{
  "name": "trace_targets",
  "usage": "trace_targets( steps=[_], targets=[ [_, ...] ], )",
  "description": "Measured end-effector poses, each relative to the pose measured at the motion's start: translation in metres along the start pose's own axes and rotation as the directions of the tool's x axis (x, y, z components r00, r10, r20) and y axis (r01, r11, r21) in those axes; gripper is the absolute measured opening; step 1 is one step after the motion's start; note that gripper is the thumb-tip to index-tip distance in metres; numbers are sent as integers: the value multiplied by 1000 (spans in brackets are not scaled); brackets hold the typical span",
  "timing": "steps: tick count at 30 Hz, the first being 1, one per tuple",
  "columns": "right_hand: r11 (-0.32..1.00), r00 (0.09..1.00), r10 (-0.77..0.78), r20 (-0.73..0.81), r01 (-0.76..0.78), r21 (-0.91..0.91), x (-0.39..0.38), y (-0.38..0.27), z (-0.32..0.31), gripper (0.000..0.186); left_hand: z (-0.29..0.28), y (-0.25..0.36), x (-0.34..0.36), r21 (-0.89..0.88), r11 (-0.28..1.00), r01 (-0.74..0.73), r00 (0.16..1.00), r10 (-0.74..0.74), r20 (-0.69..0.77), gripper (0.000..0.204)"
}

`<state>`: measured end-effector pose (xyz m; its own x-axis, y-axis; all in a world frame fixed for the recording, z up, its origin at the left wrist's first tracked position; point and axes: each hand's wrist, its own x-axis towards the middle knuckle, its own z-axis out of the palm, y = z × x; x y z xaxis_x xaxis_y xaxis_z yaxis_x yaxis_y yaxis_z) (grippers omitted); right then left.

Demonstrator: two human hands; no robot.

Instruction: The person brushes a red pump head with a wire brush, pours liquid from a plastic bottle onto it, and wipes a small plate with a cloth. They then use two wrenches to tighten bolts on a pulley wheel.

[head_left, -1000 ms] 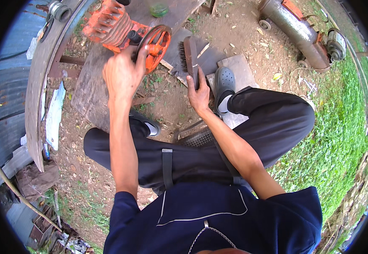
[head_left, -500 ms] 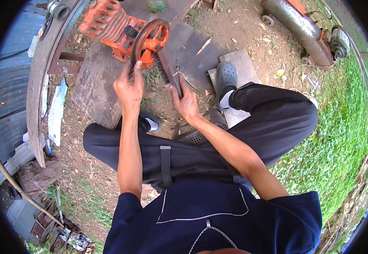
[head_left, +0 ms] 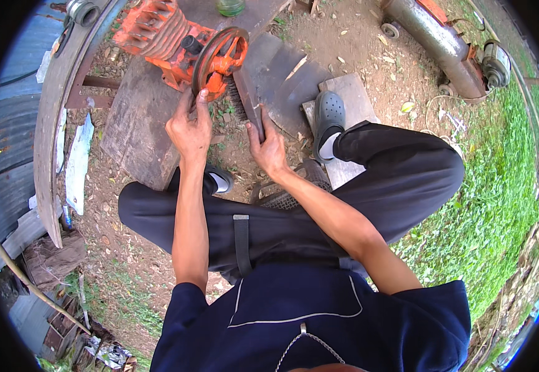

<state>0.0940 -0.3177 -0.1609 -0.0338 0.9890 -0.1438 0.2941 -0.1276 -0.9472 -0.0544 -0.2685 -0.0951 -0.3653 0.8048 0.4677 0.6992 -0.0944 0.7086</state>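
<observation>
An orange finned compressor pump (head_left: 151,37) sits on a weathered wooden board (head_left: 130,124), with its spoked pulley wheel (head_left: 223,59) facing right. My left hand (head_left: 190,124) has its fingers closed on the lower rim of that wheel. Just to the right, my right hand (head_left: 266,142) grips a dark wooden brush (head_left: 251,102) whose bristles point left. The brush's far end reaches up to the right side of the wheel; whether it touches the wheel I cannot tell.
At the upper right a metal tank (head_left: 430,40) on small wheels carries a motor (head_left: 495,65). A green jar (head_left: 229,6) stands behind the pump. A plank (head_left: 52,142), a metal fitting (head_left: 82,13) and corrugated sheets (head_left: 9,142) line the left. My crossed-over dark legs flank the work.
My left hand has moved down to the wheel's lower rim. My right hand and the brush have moved up and left to the wheel, the brush tilting further.
</observation>
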Motion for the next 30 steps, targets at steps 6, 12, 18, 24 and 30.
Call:
trace_targets(
  steps=[6,12,18,24,30],
  targets=[
    [989,987,142,69,-145,36,-9,2,5,60,0,-4,-3,-13,999,-33,999,32,-25,26],
    [967,961,253,109,-248,-56,-21,8,26,64,0,-4,-5,-83,996,22,1000,-23,-5,27],
    [993,991,76,-107,-65,97,-2,19,15,61,19,-19,-20,-78,991,108,991,-102,84,27],
    [999,997,6,-72,-8,-31,20,12,4,60,38,-41,-35,-84,983,160,983,-151,109,27],
    [998,975,-24,-222,35,49,23,29,2,61,28,-35,-29,-1,998,60,997,-60,56,22]
  ],
)
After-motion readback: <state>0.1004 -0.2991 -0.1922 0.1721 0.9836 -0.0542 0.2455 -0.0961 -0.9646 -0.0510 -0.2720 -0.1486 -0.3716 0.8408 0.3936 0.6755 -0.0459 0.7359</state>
